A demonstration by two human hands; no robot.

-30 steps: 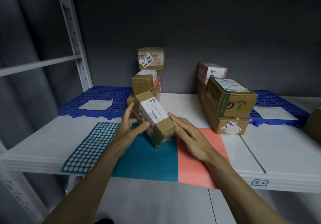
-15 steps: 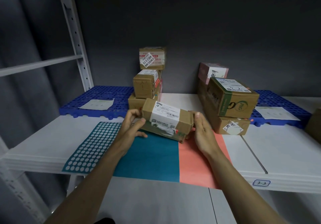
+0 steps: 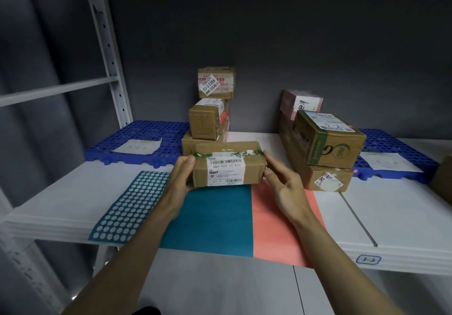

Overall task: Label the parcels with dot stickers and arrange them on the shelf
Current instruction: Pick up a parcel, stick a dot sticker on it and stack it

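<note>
Left hand [image 3: 181, 180] and right hand [image 3: 281, 187] grip the parcel [image 3: 228, 165] by its ends. It looks light and stiff; end holds suit it.

Parcel stacks [image 3: 210, 119] and [image 3: 322, 143] flank a bare shelf [image 3: 254, 138] lane.

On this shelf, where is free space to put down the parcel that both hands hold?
Bare white shelf lies right of the coral sheet, before the right stack. The teal sheet under the parcel is bare too. Crowded behind: the middle stack.
</note>
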